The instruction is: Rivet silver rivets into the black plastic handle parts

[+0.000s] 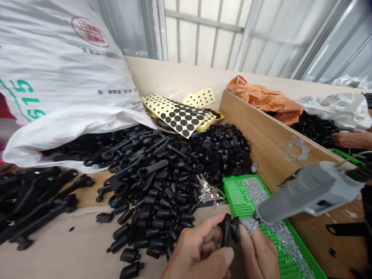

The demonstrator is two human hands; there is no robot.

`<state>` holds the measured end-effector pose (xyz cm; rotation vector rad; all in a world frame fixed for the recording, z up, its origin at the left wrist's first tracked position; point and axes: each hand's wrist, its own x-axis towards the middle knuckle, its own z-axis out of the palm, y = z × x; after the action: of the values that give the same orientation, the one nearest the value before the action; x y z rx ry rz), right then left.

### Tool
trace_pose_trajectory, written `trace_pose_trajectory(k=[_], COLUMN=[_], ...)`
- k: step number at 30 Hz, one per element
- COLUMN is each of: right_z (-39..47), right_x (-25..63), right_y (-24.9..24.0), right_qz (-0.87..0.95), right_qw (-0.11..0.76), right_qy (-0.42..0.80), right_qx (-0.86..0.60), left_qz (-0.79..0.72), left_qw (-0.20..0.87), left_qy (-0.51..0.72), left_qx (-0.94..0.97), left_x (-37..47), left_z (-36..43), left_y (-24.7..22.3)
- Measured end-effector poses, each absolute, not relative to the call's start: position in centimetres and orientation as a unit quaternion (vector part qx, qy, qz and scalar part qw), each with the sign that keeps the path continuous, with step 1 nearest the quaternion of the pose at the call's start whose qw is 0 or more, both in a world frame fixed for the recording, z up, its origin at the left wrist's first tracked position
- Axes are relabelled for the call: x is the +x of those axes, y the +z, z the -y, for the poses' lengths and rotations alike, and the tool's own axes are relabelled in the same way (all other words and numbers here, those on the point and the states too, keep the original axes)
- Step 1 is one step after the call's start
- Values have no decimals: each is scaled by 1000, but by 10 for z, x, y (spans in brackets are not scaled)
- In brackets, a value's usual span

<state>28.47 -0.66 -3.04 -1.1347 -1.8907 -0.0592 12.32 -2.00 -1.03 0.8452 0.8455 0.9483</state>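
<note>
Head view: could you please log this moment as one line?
left hand: grips black plastic part | right hand: pinches same part | grey power screwdriver: hangs over green tray

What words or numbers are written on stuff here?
"615" or "G15", in green, upside down, on the big white sack.
Red round stamp on the sack: too blurred to read.
Small dark print lines on the sack: upside down, too small to read.
Nothing readable elsewhere.
</note>
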Motion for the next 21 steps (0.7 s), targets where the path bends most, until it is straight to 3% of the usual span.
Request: trace_pose_trajectory(k=[8,21], right_z=[5,9], right_x=[285,282], right_y=[-30,-31], right_qz=[747,731], right_qw=[449,463], right_qy=[-18,37], right_qx=[-490,-501], left_qz=[-387,-455], left_qw=[673,664], left_qy=[401,391], left_qx=[486,447], left_x=[124,124], left_z=[16,21], left_y=[-4,2])
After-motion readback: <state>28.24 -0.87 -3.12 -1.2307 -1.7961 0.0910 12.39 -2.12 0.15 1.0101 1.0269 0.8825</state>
